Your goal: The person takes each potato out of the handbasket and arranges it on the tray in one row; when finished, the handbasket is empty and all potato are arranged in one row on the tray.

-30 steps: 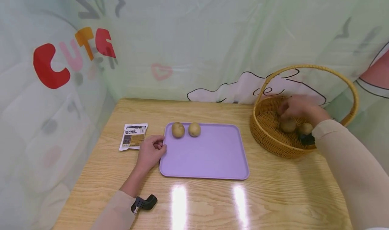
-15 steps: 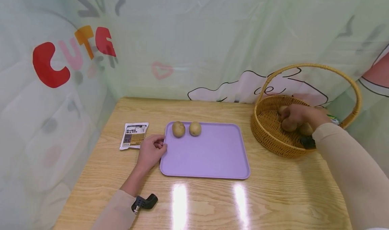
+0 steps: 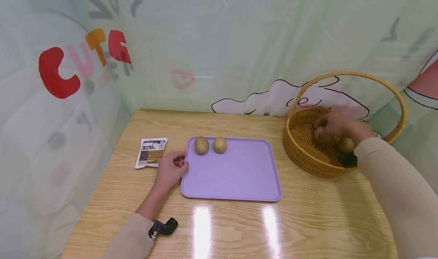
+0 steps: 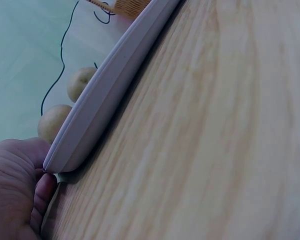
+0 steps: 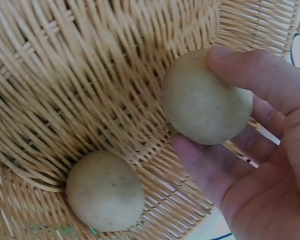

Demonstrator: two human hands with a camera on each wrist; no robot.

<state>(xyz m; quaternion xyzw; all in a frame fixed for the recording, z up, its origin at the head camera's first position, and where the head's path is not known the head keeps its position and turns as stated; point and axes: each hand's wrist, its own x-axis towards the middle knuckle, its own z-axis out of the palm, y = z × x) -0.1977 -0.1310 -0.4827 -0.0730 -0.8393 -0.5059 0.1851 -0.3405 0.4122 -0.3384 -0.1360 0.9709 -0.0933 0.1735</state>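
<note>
- Nearest on my feed, the left hand [image 3: 169,171] pinches the rim of a purple tray [image 3: 232,171] between thumb and fingers, at its left side, on the wooden desk [image 3: 236,232].
- Just beyond that hand I see a white and brown packet [image 3: 151,153].
- Near the tray's far left corner, a larger potato [image 3: 201,145] sits beside a smaller potato [image 3: 220,145].
- Farther right, inside a wicker basket [image 3: 304,162], the right hand [image 3: 333,125] has thumb and fingers curled around a held potato [image 5: 205,97]; another potato [image 5: 105,190] lies near it.
- Farthest, I see a pale green curtain [image 3: 219,42].

right hand [image 5: 275,175] grips a potato [image 5: 202,102]
</note>
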